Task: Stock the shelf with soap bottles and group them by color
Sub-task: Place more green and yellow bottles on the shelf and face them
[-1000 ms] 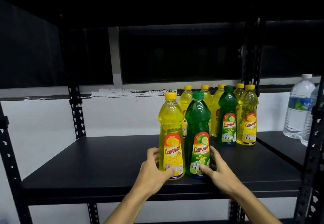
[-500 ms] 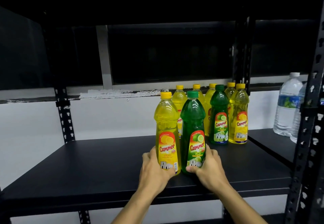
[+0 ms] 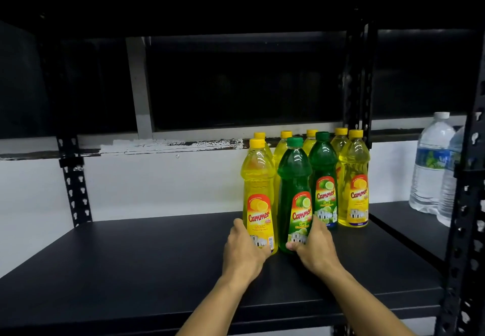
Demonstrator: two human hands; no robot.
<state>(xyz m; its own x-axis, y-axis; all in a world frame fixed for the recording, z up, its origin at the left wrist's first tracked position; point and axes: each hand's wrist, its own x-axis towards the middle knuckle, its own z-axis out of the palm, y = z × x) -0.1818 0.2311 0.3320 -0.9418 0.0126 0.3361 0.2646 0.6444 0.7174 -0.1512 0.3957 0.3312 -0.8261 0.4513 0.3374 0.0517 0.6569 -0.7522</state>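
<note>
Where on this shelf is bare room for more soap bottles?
Bare: the shelf board left of the yellow bottle in the left hand, out to the left upright. Crowded: the right rear, around the green bottle held by the right hand and the standing bottles.

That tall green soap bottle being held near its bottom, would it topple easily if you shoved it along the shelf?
Probably somewhat: the green bottle is tall on a narrow base, so a high push could tip it. The right hand grips it low, which likely steadies it. It looks full, so probably heavy, and its smooth plastic may be slippery.
</note>
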